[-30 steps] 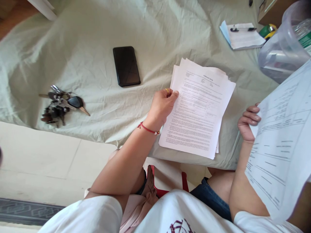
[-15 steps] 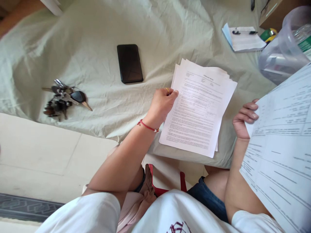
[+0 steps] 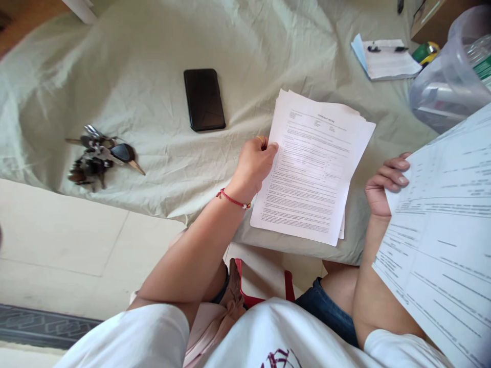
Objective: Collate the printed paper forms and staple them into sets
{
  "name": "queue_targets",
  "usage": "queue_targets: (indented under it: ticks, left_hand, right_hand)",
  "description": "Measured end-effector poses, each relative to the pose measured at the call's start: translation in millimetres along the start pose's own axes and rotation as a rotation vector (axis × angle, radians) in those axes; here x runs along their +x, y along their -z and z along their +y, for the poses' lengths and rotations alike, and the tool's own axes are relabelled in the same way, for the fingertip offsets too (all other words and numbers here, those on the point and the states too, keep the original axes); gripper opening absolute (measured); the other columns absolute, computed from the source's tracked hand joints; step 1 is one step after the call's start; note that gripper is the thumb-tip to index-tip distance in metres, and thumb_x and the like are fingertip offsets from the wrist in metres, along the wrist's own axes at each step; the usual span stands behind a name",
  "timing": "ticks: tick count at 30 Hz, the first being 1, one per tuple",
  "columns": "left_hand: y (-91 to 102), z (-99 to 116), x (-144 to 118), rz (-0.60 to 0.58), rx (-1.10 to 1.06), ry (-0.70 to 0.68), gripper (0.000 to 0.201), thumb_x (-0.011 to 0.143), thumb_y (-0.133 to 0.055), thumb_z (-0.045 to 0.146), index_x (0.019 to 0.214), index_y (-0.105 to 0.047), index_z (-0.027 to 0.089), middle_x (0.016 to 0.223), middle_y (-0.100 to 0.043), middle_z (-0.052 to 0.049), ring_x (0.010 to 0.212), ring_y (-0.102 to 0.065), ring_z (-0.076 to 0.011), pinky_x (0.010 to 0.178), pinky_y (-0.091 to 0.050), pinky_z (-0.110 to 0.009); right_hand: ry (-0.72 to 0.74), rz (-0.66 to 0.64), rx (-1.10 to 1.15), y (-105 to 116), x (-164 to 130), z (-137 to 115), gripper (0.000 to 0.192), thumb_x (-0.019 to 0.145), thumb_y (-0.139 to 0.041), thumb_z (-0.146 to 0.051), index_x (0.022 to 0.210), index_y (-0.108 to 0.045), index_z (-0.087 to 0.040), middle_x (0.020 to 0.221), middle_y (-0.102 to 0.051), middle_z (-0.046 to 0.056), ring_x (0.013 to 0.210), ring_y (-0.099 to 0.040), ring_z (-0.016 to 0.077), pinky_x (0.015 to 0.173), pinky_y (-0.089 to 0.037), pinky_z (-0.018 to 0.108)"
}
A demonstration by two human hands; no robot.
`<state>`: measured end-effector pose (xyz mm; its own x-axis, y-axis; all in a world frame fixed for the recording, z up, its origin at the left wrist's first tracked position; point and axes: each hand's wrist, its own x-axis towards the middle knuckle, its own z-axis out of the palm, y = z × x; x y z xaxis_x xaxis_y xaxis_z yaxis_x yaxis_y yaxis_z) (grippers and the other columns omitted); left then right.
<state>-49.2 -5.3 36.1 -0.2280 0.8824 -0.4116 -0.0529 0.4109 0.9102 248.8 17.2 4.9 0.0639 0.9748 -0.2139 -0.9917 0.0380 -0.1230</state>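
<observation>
Left hand (image 3: 256,162): we're pinching the paper stack (image 3: 310,179) by its left edge, thumb on top!
Right hand (image 3: 385,185): clamped on the raised paper (image 3: 441,220), right of the stack.
Paper stack: lying on our cloth-covered desk (image 3: 141,46), near our edge.
Further out: we spot the phone (image 3: 204,100) leftward, keys (image 3: 121,152) beyond it, a notepad (image 3: 391,65) bearing a pen (image 3: 374,49) upper right.

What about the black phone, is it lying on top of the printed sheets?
No, the black phone lies on the cloth, apart from the stack of printed sheets whose edge the left hand holds.
</observation>
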Motion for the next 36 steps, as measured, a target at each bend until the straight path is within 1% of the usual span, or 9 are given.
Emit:
queue_targets:
  ticks: [8,11,15,21,25,28,30,33,36]
  left_hand:
    - [0.3,1,-1,0.017,0.002,-0.004,0.039,0.107,-0.062,0.015,0.071,-0.050,0.022,0.070,-0.049,0.003,0.067,-0.044,-0.0124,0.066,-0.035,-0.030]
    - [0.6,0,-1,-0.021,-0.034,-0.006,0.035,0.107,-0.066,0.017,0.074,-0.054,0.022,0.075,-0.057,0.001,0.070,-0.052,-0.0126,0.067,-0.040,-0.030]
    - [0.8,-6,2,-0.065,-0.084,-0.027,0.022,0.098,-0.074,0.013,0.081,-0.062,0.020,0.082,-0.067,-0.001,0.077,-0.062,-0.0157,0.072,-0.048,-0.031]
    - [0.6,-9,3,-0.059,-0.116,-0.049,0.010,0.099,-0.069,0.013,0.092,-0.066,0.020,0.097,-0.076,-0.005,0.092,-0.071,-0.0208,0.088,-0.055,-0.036]
    - [0.2,-6,1,-0.040,-0.109,-0.030,0.010,0.100,-0.067,0.013,0.092,-0.066,0.020,0.105,-0.078,-0.006,0.098,-0.072,-0.0215,0.092,-0.054,-0.036]
    - [-0.2,-5,2,-0.043,-0.115,-0.035,0.011,0.098,-0.069,0.014,0.090,-0.067,0.021,0.099,-0.076,-0.005,0.096,-0.072,-0.0211,0.089,-0.053,-0.034]
    - [-0.1,-5,2,-0.068,-0.120,-0.023,0.014,0.099,-0.068,0.014,0.086,-0.067,0.021,0.091,-0.073,-0.004,0.090,-0.070,-0.0196,0.085,-0.052,-0.032]
    - [1.0,-3,1,-0.085,-0.088,0.016,0.027,0.102,-0.065,0.016,0.075,-0.060,0.021,0.079,-0.066,-0.002,0.078,-0.063,-0.0161,0.076,-0.048,-0.030]
    - [2.4,-3,0,-0.069,-0.074,0.026,0.033,0.101,-0.069,0.019,0.071,-0.055,0.022,0.074,-0.062,-0.001,0.075,-0.060,-0.0153,0.075,-0.047,-0.030]
  right_hand:
    - [-0.040,-0.037,0.087,1,-4,0,0.030,0.101,-0.039,-0.015,0.109,-0.060,-0.035,0.071,-0.059,-0.007,0.039,-0.059,0.0126,0.030,-0.043,0.019]
    - [-0.050,-0.031,0.099,0,-7,0,0.032,0.100,-0.038,-0.015,0.110,-0.060,-0.036,0.072,-0.059,-0.006,0.040,-0.058,0.0136,0.031,-0.044,0.021]
    - [-0.037,-0.027,0.112,-1,-5,0,0.027,0.100,-0.042,-0.016,0.107,-0.059,-0.035,0.070,-0.057,-0.008,0.038,-0.057,0.0122,0.030,-0.041,0.018]
    - [0.006,-0.022,0.109,-2,-5,2,0.027,0.100,-0.044,-0.015,0.108,-0.060,-0.034,0.070,-0.056,-0.009,0.037,-0.055,0.0096,0.030,-0.039,0.014]
    - [-0.010,-0.004,0.096,-6,-11,3,0.029,0.099,-0.048,-0.015,0.111,-0.064,-0.036,0.071,-0.059,-0.008,0.038,-0.056,0.0108,0.030,-0.043,0.017]
    - [-0.017,0.013,0.078,-9,-13,4,0.033,0.098,-0.044,-0.012,0.108,-0.064,-0.036,0.071,-0.060,-0.007,0.038,-0.056,0.0110,0.030,-0.043,0.017]
    - [0.003,0.012,0.074,-10,-11,6,0.030,0.098,-0.043,-0.012,0.106,-0.060,-0.035,0.069,-0.057,-0.008,0.036,-0.055,0.0096,0.029,-0.041,0.015]
    - [0.031,0.004,0.067,-11,-9,8,0.025,0.099,-0.045,-0.012,0.105,-0.054,-0.034,0.067,-0.053,-0.011,0.034,-0.053,0.0070,0.029,-0.038,0.011]
    - [0.030,0.012,0.032,-12,-10,10,0.027,0.100,-0.043,-0.009,0.105,-0.053,-0.033,0.068,-0.053,-0.011,0.035,-0.053,0.0062,0.030,-0.038,0.010]
